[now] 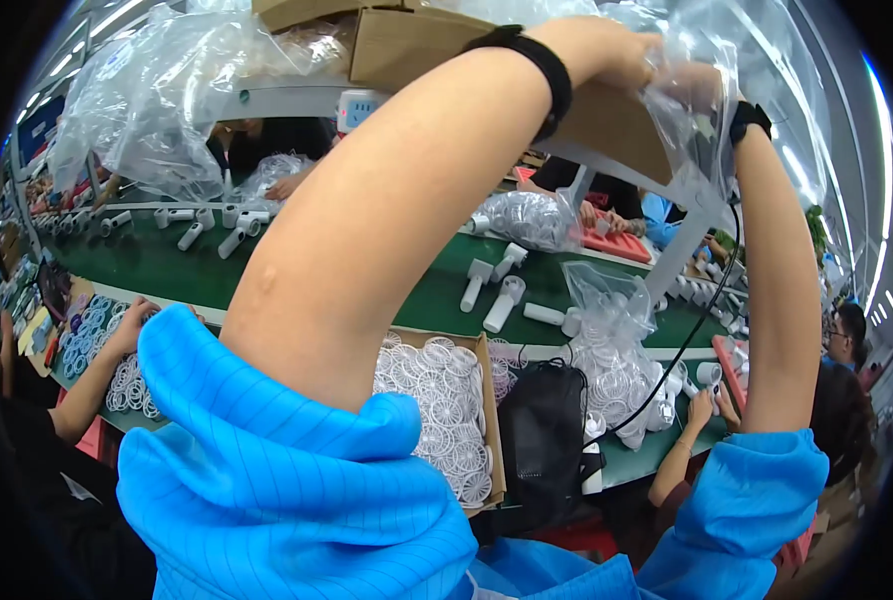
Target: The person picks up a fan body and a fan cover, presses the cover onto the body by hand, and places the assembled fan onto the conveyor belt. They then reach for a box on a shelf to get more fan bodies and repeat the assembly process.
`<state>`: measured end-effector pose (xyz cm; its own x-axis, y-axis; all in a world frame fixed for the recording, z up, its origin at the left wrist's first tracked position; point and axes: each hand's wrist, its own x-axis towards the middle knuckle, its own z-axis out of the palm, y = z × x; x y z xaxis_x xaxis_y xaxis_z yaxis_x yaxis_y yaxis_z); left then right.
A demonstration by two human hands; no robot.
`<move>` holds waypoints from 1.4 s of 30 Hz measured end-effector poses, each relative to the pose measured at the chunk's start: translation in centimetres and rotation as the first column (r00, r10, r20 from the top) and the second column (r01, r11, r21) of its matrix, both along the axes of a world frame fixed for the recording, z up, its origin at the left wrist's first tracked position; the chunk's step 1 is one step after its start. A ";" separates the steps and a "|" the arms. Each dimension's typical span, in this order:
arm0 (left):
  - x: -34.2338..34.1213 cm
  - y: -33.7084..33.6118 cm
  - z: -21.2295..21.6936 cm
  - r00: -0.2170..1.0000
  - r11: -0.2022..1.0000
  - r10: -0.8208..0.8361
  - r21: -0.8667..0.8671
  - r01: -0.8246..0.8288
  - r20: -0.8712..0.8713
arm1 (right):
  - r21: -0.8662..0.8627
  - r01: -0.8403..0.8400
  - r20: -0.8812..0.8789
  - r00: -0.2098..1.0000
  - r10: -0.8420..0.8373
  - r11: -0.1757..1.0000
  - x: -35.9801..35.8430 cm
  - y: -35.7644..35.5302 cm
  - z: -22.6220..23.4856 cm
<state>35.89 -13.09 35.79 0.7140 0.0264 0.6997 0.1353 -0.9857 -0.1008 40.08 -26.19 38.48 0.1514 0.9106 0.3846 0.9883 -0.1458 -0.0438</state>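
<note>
Both my arms, in blue sleeves pushed up to the elbow, reach up toward the shelf above the bench. My left hand (621,55), below a black wristband, is closed at the edge of a clear plastic bag (701,150). Against the same bag, my right hand (694,85) shows through the film with its fingers curled in. The plastic and its glare partly hide the fingertips of both hands. The bag hangs down between my wrists. Just behind it is a brown cardboard box (606,125) on the shelf.
Below my arms stands a carton (492,420) of white spoked rings beside a black bag (541,430). A bag of white parts (611,370) lies near a black cable (691,345). White fittings (506,300) dot the green conveyor (416,300). Co-workers' hands work at both sides.
</note>
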 end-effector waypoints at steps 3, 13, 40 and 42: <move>1.8 3.1 0.7 0.998 0.998 0.054 -0.035 -0.052 0.043 | 0.009 -0.002 -0.017 1.000 0.002 1.000 2.2 2.1 1.1; 0.6 5.8 0.8 0.986 0.991 0.131 -0.039 -0.127 0.107 | 0.758 -0.391 0.343 0.920 0.190 0.522 -0.1 -7.6 -7.3; -18.6 10.2 -36.9 0.899 0.007 0.340 -0.957 0.291 0.276 | 0.334 -0.271 -0.267 0.891 0.366 0.903 -0.5 12.2 -30.2; -18.9 11.4 -40.0 0.884 -0.028 0.385 -0.954 0.297 0.264 | -0.022 -0.322 -0.298 0.906 0.301 0.947 1.8 16.2 -35.6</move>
